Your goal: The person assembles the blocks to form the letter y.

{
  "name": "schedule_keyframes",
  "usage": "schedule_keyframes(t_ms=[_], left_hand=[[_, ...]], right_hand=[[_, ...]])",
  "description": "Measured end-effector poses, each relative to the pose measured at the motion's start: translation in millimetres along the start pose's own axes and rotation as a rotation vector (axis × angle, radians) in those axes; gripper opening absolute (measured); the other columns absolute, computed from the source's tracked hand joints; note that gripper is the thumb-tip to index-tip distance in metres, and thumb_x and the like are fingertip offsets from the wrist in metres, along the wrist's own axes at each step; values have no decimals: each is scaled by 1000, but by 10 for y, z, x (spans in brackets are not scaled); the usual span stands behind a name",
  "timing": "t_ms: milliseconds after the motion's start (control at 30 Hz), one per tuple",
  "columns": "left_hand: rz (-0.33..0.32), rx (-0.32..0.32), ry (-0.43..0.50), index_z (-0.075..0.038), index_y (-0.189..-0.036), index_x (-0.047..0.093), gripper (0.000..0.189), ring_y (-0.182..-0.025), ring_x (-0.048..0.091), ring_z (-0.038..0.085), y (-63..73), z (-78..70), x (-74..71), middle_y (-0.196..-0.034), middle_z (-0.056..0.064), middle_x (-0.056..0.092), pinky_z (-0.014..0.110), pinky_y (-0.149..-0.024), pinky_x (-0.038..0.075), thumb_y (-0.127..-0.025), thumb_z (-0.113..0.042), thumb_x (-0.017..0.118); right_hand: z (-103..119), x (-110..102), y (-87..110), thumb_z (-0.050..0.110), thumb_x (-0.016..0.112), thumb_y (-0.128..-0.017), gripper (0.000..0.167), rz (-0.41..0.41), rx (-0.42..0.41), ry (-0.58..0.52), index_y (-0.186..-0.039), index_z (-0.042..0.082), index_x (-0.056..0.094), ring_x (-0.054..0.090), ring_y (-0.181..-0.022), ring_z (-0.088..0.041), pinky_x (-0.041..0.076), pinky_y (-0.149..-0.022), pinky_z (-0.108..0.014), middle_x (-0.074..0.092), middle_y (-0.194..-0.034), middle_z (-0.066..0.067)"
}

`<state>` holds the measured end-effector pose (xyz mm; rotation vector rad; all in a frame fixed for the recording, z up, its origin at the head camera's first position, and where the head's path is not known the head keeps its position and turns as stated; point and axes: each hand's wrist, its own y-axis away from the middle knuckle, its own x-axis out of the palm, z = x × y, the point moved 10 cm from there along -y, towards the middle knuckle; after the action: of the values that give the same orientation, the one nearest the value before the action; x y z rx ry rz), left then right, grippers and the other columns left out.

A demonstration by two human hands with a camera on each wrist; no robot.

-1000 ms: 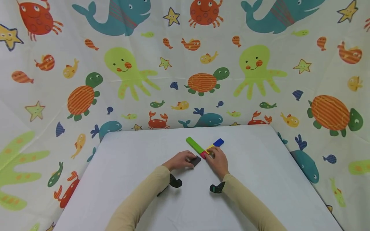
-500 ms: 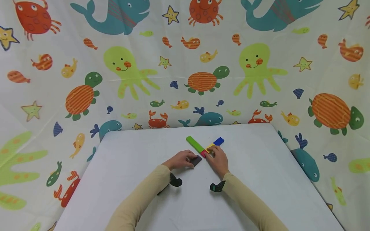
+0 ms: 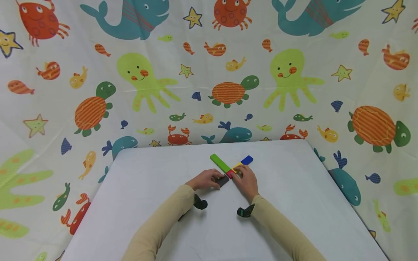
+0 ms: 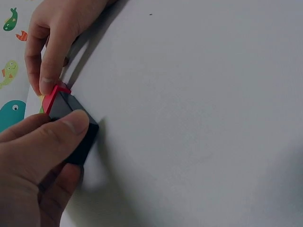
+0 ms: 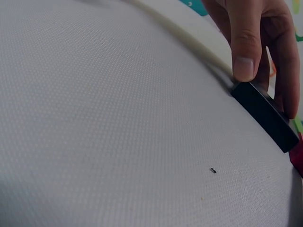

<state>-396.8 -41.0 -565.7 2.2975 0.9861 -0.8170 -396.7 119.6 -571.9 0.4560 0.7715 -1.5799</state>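
Observation:
Thumb and fingers of my left hand [image 3: 205, 179] pinch a black rectangular block [image 3: 223, 181], held low over the table. Its far end lies right at a small red block [image 4: 52, 98]. My right hand [image 3: 247, 184] has its thumb by the red block and its fingers curled over the yellow block [image 3: 237, 166], steadying the join; its fingers partly cover both. A long green block [image 3: 220, 163] runs from the red one toward the far left. Beyond the yellow one, a blue block [image 3: 247, 160] continues to the far right, giving a V shape.
The blocks lie on a white-covered table [image 3: 156, 163], whose far edge is a short way behind them. A white cloth [image 3: 202, 79] printed with sea animals hangs behind and beside it. Dark wrist-worn devices [image 3: 245, 211] hang under both sleeves.
My left hand has slid the black block slightly to the right, closing the small gap to the red block. The right hand and the other blocks stay in place.

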Motion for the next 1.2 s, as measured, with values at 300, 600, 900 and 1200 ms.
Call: schedule_keyframes(t_ms=[300,600,900,1200], left_hand=[[-3,1,33,-11,-131,63,49,-106,56,17,-17,-2,-4,-127,3,59,38,-96,45,-85,-14,77],[1,-30,37,-12,-133,62,50,-106,55,17,-30,6,-14,-127,3,59,37,-97,45,-85,-15,77],[7,-50,31,-15,-133,61,50,-107,55,16,-43,30,7,-128,1,59,36,-97,45,-86,-16,77],[2,-44,32,-14,-133,62,50,-108,55,17,-46,13,5,-127,2,59,37,-97,44,-85,-16,77]], right_hand=[[-2,7,-4,39,71,-89,38,0,-3,3,-115,11,70,56,-109,-24,45,-95,-44,60,-116,-7],[1,18,-8,38,71,-89,37,-2,-3,7,-114,11,70,56,-110,-24,45,-95,-45,60,-118,-7],[1,22,-3,38,71,-89,37,-1,-4,9,-114,11,70,56,-107,-24,45,-93,-43,60,-117,-7],[30,9,7,36,71,-89,36,-10,-18,3,-114,10,70,56,-106,-24,46,-91,-44,60,-116,-7]])
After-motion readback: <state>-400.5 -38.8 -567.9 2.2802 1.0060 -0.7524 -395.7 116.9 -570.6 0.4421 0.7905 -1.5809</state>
